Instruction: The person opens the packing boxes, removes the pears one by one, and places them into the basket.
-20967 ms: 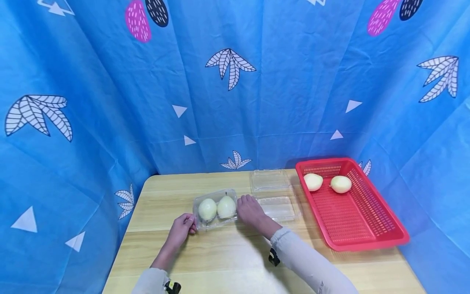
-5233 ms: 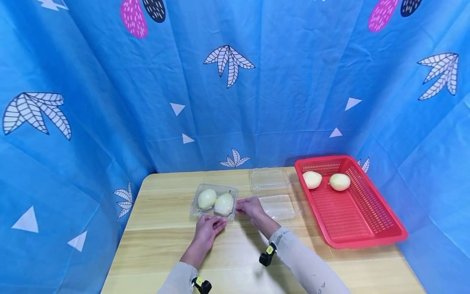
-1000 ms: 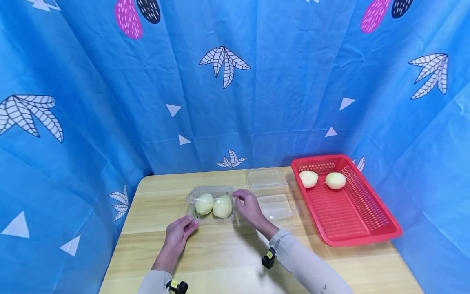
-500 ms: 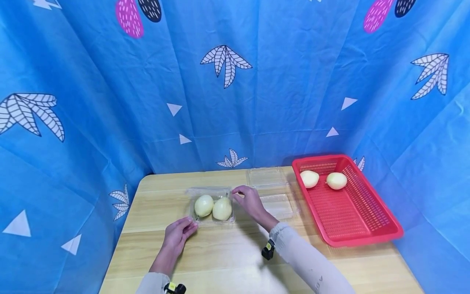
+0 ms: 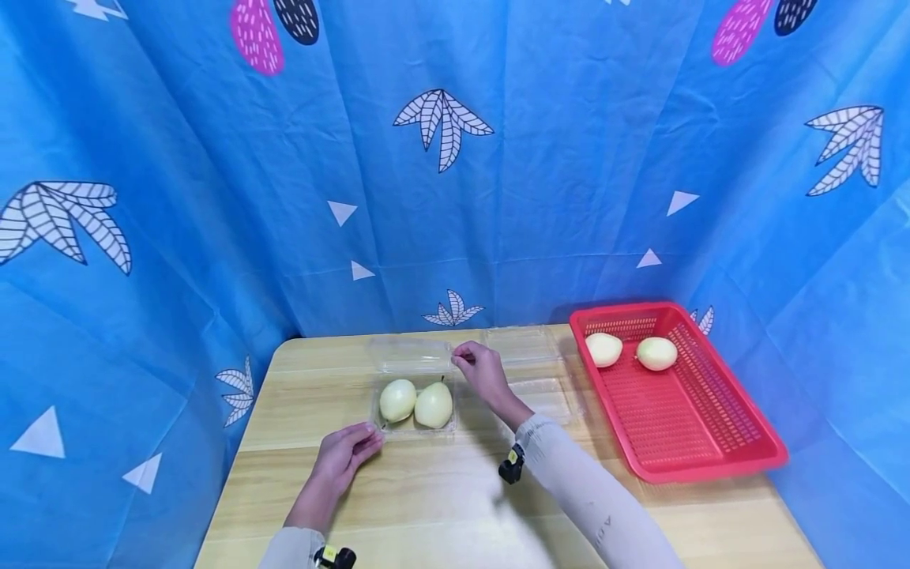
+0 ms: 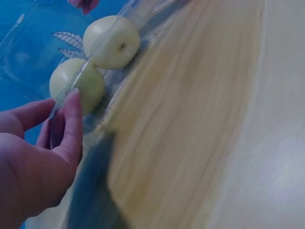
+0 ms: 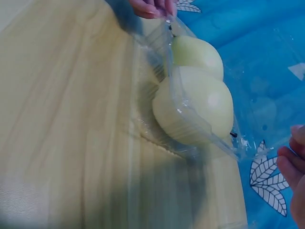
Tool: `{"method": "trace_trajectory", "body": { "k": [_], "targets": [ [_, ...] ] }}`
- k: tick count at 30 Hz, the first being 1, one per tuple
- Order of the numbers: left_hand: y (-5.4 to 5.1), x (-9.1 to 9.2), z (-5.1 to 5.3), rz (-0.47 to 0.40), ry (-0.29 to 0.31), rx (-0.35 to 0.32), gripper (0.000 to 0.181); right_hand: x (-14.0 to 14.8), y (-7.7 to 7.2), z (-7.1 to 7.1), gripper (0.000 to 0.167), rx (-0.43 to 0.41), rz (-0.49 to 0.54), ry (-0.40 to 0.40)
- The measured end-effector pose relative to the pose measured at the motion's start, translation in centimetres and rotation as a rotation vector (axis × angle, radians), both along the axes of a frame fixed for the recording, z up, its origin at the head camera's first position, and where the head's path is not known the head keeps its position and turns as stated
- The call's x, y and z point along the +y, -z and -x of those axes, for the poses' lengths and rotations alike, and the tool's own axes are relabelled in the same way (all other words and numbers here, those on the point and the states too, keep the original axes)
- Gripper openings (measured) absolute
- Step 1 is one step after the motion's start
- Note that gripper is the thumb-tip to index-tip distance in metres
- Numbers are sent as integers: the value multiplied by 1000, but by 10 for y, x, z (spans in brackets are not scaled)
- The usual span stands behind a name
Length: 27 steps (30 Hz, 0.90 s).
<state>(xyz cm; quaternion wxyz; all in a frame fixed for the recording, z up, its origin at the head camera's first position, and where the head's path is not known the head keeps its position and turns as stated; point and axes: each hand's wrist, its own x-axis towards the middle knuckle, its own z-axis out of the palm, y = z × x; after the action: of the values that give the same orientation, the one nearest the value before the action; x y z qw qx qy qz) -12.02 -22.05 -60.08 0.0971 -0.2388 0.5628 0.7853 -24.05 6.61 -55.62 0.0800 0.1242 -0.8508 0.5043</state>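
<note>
A clear plastic clamshell box (image 5: pixel 418 433) holds two pale pears (image 5: pixel 397 401), side by side, on the table. Its transparent lid (image 5: pixel 412 356) stands swung back behind them. The left hand (image 5: pixel 346 457) pinches the box's near left rim between thumb and fingers, and the left wrist view shows that rim between its fingertips (image 6: pixel 72 102). The right hand (image 5: pixel 486 375) is at the lid's right edge, thumb and fingers pinching it; in the right wrist view only part of this hand (image 7: pixel 296 167) shows.
Two more clear plastic pieces, one at the back (image 5: pixel 522 345) and one in front (image 5: pixel 543 399), lie right of the box. A red basket (image 5: pixel 686 478) with two pears (image 5: pixel 657 353) stands on the wooden table's right side. Blue patterned cloth (image 5: pixel 455 221) surrounds the table.
The lid, closed over the pears about five seconds ago, has swung back and away from them. The right hand has moved back with it, while the left hand stays at the near left corner.
</note>
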Motion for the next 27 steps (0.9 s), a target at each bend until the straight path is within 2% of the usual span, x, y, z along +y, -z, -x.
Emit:
{"method": "trace_trajectory", "body": {
  "k": [6, 12, 17, 24, 27],
  "targets": [
    [-2, -4, 6, 50, 59, -6, 45, -2, 1, 9, 9, -6, -3, 20],
    [-6, -5, 13, 155, 111, 41, 52, -3, 0, 17, 9, -21, -29, 43],
    [-9, -3, 17, 327, 129, 73, 43, -5, 1, 21, 9, -34, -41, 52],
    [-13, 1, 22, 680, 193, 173, 21, -6, 5, 28, 10, -63, -96, 68],
    [-16, 3, 23, 766, 203, 197, 15, -8, 6, 30, 9, -75, -112, 64]
  ]
}}
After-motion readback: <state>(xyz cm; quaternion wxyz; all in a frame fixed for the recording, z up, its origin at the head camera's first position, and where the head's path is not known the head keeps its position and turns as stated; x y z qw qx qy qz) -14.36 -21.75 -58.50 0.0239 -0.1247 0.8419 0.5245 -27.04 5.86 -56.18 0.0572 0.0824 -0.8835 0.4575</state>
